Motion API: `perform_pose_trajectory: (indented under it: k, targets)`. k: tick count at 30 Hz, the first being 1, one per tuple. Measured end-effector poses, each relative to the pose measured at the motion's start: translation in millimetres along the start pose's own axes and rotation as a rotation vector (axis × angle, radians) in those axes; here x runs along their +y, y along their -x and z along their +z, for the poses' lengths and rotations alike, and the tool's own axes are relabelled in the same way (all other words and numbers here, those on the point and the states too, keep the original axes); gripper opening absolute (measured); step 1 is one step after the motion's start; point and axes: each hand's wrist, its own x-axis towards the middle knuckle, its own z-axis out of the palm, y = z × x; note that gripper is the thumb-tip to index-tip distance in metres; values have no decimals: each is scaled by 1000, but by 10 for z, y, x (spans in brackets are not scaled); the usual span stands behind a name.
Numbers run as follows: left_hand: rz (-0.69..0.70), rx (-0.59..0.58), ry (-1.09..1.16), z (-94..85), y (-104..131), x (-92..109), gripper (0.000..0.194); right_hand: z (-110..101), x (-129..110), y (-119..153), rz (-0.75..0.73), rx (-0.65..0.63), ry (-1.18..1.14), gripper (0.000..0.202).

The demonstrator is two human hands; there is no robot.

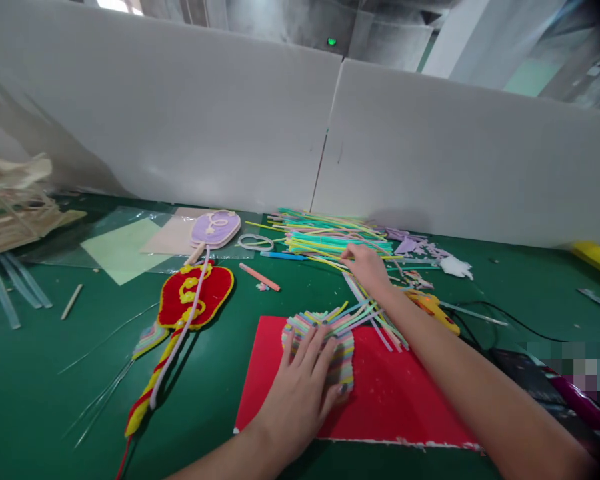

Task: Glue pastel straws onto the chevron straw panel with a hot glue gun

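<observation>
My left hand (303, 373) lies flat with spread fingers on a striped pastel piece (344, 357), which rests on a red board (385, 400). Colored strips (367, 313) stick out past the top right of that piece. Farther up, my right hand (365, 263) is closed in a pinch at the near right edge of a pile of pastel strips (325, 233); what its fingertips hold, if anything, is too small to make out.
Left of the board lie a red and yellow fan-shaped piece (217, 293) and a purple one (217, 228). A yellow glue gun (433, 310) with a cable is on the right, near a dark device (525, 380). White panels (180, 113) stand behind the green table (30, 400).
</observation>
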Motion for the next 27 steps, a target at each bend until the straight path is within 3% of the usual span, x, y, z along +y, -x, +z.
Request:
perform_pose_trajectory:
  k: [8, 15, 22, 27]
  targets:
    - [-4, -12, -11, -20, -3, 4, 54, 143, -8, -136, -10, -52, -9, 5]
    - [21, 18, -48, 19, 21, -8, 58, 309, -53, -617, 33, -53, 10, 17]
    - [252, -58, 59, 73, 73, -39, 57, 499, 1, -930, 52, -149, 85, 32]
    - [250, -87, 106, 55, 72, -43, 55, 546, 105, -1027, 77, -219, 99, 32]
